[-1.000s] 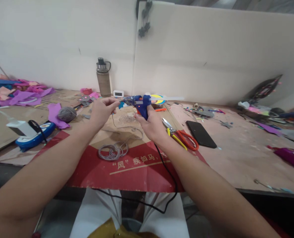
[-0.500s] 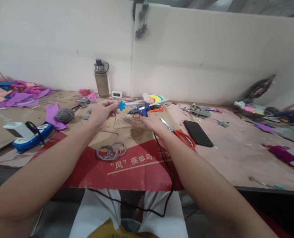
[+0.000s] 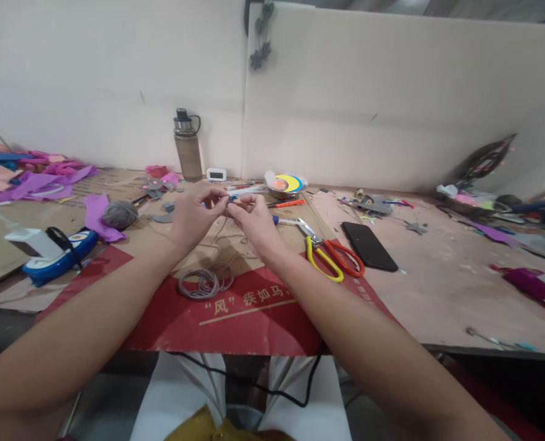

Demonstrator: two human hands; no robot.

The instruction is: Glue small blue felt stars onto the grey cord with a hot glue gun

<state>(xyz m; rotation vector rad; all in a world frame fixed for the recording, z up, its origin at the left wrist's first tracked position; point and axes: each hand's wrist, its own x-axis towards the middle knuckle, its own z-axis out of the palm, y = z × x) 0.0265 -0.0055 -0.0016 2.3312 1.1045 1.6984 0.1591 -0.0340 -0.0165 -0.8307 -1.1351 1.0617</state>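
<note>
My left hand (image 3: 190,214) and my right hand (image 3: 254,222) meet fingertip to fingertip above the brown cardboard. Together they pinch a small blue felt star (image 3: 230,198), mostly hidden by the fingers. A thin grey cord (image 3: 217,236) hangs from the fingers down to a grey coil (image 3: 203,283) on the red cardboard (image 3: 263,312). The blue glue gun (image 3: 276,218) lies on the table just right of my right hand, only its tip showing. Its black cable (image 3: 272,392) drops over the table's front edge.
Yellow-and-orange scissors (image 3: 333,256) and a black phone (image 3: 368,246) lie to the right. A bottle (image 3: 187,147), a small clock (image 3: 217,174) and a colourful dish (image 3: 287,182) stand at the back. A grey yarn ball (image 3: 118,214), purple felt (image 3: 37,179) and a blue-and-white device (image 3: 58,252) sit to the left.
My right hand has put the glue gun down on the table and come left to join my left hand on the blue star.
</note>
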